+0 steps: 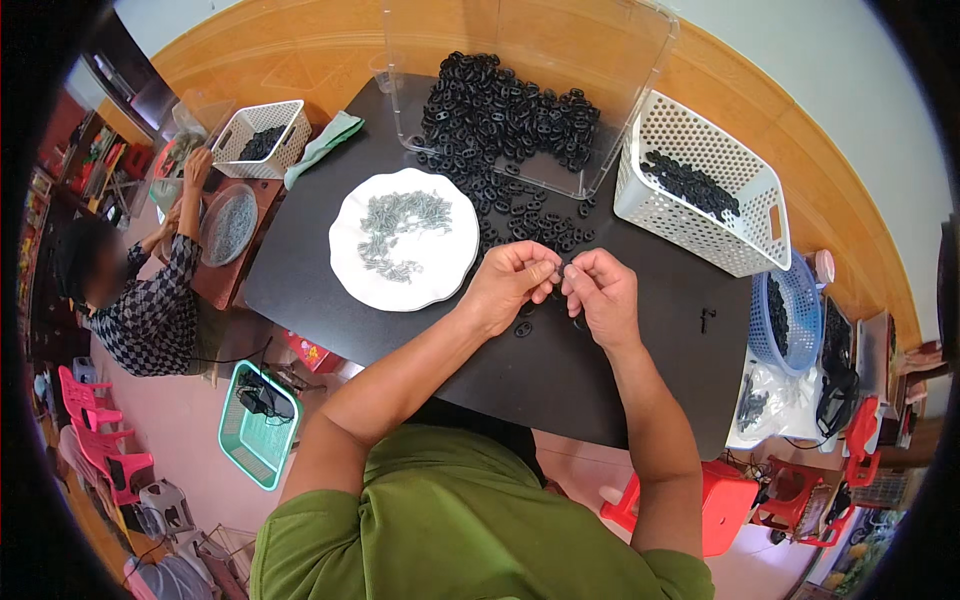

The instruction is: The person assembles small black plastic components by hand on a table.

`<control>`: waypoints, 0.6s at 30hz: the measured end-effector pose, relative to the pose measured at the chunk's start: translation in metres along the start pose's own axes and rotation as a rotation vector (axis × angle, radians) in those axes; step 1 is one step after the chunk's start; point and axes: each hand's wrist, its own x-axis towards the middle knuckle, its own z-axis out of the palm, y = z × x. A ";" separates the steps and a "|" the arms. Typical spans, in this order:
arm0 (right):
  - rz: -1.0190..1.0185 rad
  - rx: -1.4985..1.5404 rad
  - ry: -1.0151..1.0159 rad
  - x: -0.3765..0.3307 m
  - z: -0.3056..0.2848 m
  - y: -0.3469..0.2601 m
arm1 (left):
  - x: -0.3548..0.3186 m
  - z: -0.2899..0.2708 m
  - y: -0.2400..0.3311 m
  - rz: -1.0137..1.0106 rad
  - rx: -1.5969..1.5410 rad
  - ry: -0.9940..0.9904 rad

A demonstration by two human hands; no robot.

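Over the dark table point(670, 380), my left hand point(512, 285) and my right hand point(605, 295) meet with fingertips pinched together. Something small sits between them, mostly hidden by the fingers; I cannot make out its kind. Just beyond my hands lies a spread of small black oval pieces with holes point(530, 215), and a loose one point(522, 329) rests below my left fingers. To the left, a white plate point(345, 240) with a wavy rim holds many thin, silvery metal pieces point(405, 220), like small screws or pins.
A clear plastic bin point(630, 90) spills black pieces at the back. White perforated baskets point(690, 235) point(290, 140) stand right and far left, beside a blue basket point(760, 310) at right. Two small black parts point(706, 320) lie rightward. Another person point(145, 320) works at left; a green basket point(232, 450) is below.
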 end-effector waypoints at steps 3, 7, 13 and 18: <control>0.003 -0.007 0.017 -0.001 0.001 -0.001 | 0.000 0.001 0.000 0.002 -0.016 0.019; 0.006 -0.021 0.016 -0.001 0.002 0.000 | 0.000 0.002 -0.001 0.027 0.018 0.030; 0.004 -0.041 0.027 0.000 0.003 -0.002 | 0.000 0.004 0.000 0.025 0.004 0.030; -0.013 -0.096 0.032 -0.001 0.005 0.001 | -0.001 0.004 -0.001 0.038 0.137 0.102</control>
